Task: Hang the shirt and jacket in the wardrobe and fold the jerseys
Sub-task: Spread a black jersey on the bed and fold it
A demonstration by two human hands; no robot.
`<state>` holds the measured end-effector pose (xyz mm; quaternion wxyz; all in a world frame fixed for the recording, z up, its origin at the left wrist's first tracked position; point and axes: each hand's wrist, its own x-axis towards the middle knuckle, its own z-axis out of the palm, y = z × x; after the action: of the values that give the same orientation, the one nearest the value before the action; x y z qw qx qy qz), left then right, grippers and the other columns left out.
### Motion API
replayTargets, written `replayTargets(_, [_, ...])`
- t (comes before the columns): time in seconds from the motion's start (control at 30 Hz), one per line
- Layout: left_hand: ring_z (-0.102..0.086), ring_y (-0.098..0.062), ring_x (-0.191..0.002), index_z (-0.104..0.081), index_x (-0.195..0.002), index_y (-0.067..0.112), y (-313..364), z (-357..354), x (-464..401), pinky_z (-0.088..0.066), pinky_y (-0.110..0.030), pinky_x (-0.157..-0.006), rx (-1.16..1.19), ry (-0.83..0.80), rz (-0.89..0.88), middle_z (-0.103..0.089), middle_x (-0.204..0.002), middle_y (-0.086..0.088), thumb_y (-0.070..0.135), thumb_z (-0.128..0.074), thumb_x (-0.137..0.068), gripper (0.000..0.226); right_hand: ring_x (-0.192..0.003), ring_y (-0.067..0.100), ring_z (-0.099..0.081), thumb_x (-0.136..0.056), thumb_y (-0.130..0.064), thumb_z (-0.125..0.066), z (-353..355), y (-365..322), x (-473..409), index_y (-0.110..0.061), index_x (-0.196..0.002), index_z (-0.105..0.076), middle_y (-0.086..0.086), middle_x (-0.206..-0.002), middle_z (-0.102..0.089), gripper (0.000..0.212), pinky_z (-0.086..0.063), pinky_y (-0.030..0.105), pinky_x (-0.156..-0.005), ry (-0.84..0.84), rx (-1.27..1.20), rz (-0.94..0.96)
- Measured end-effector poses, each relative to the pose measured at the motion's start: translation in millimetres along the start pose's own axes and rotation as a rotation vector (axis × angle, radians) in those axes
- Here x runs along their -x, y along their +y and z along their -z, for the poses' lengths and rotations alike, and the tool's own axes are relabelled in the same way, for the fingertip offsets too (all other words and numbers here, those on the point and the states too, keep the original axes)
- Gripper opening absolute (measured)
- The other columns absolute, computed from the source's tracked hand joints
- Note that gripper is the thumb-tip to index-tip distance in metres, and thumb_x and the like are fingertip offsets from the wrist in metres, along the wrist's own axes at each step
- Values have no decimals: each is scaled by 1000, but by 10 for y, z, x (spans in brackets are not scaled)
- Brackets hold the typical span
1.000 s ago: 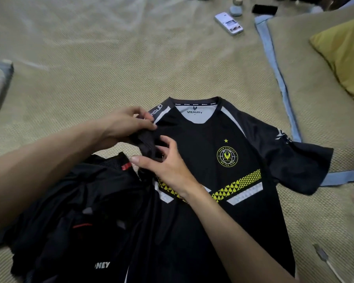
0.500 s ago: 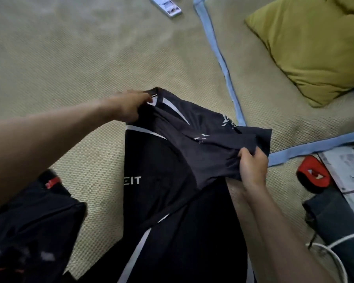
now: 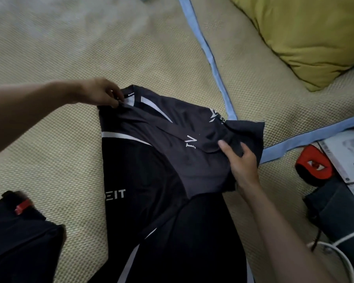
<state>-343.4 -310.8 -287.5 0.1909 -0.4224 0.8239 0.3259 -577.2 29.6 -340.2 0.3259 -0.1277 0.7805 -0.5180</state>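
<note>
- Black jersey [image 3: 151, 180] lies mid-mat [image 3: 70, 58], white letters "EIT" readable.
- Left hand [image 3: 99, 92] pinches its collar.
- Right hand [image 3: 241, 160] grips the folded sleeve beside the mat's blue edge.

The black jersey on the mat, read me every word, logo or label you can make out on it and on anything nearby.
"EIT": white letters on the black jersey, cut off at its folded left edge.
White marks on the folded-over sleeve: not readable as a word.
Collar tape print: too small.
White printed sheet at right: blurred.
</note>
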Motion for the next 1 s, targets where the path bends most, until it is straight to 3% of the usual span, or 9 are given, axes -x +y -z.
replayTargets(0.1, [-63, -19, -86, -75, -91, 23, -79, 42, -53, -48, -32, -75, 77, -43, -18, -71, -94, -4, 25, -73, -90, 3, -95, 0, -72, -76, -4, -87, -16, -40, -44, -17, -113, -71, -9, -105, -78, 42, -55, 17, -82, -279, 50, -38])
replayTargets(0.13, [-63, -19, -84, -76, -88, 19, -92, 55, -68, -48, -32, -75, 111, -51, -31, -72, -90, -4, 27, -72, -91, 10, -94, 2, -72, -75, -2, -87, -21, -42, -68, -16, -110, -73, -7, -104, -78, 39, -55, 21, -84, -291, 86, -6])
replayTargets(0.27, [-60, -19, -79, -68, -89, 2, -123, 41, -102, -49, -30, -72, 370, -37, -19, -66, -84, -8, 32, -66, -94, 30, -100, 14, -73, -88, -22, -80, 33, -71, -175, -14, -105, -76, -1, -102, -78, 19, -57, 19, -81, 64, -47, 54])
replayTargets(0.37, [-58, -24, -82, -66, -93, 2, -202, -73, -110, -47, -31, -71, 424, -29, 14, -64, -88, -12, 38, -67, -91, 36, -92, 11, -70, -95, -40, -69, 76, -30, -181, -8, -96, -74, -4, -90, -73, 33, -50, 7, -63, 229, 84, 13])
replayTargets(0.57, [-61, -24, -88, -70, -94, 11, -194, -200, -79, -48, -39, -80, 369, -27, 17, -69, -95, -12, 37, -70, -90, 27, -82, 4, -69, -89, -31, -77, 84, -70, -123, -15, -93, -73, -11, -86, -73, 17, -56, 23, -74, 192, 239, 123])
replayTargets(0.7, [-60, -20, -86, -68, -95, 9, -123, -126, -48, -50, -29, -74, 370, -17, -36, -67, -92, -10, 29, -66, -94, 21, -79, -5, -65, -99, -25, -66, 163, -228, -118, -13, -96, -69, -9, -89, -71, 13, -51, 13, -71, 231, 177, 263])
replayTargets(0.8, [-59, -16, -85, -68, -100, 11, -14, -53, -79, -50, -21, -71, 406, 149, -98, -67, -93, -7, 30, -67, -94, 20, -79, -9, -63, -102, -22, -61, 206, -327, -174, -13, -102, -68, -12, -90, -68, 11, -50, 11, -73, 285, 146, 315])
replayTargets(0.93, [-61, -22, -89, -68, -103, 16, 160, -138, -208, -49, -28, -74, 354, 346, -110, -67, -95, -7, 34, -70, -93, 21, -88, 2, -61, -103, -28, -57, 278, -294, -275, -10, -115, -65, -13, -97, -65, 22, -52, 23, -85, 346, 287, 275])
replayTargets(1.0, [-64, -26, -97, -66, -107, 18, 261, -260, -273, -52, -36, -83, 301, 364, -91, -68, -103, -8, 33, -70, -93, 21, -90, 10, -62, -101, -36, -60, 331, -229, -288, -15, -118, -57, -14, -96, -62, 27, -53, 31, -81, 338, 354, 236])
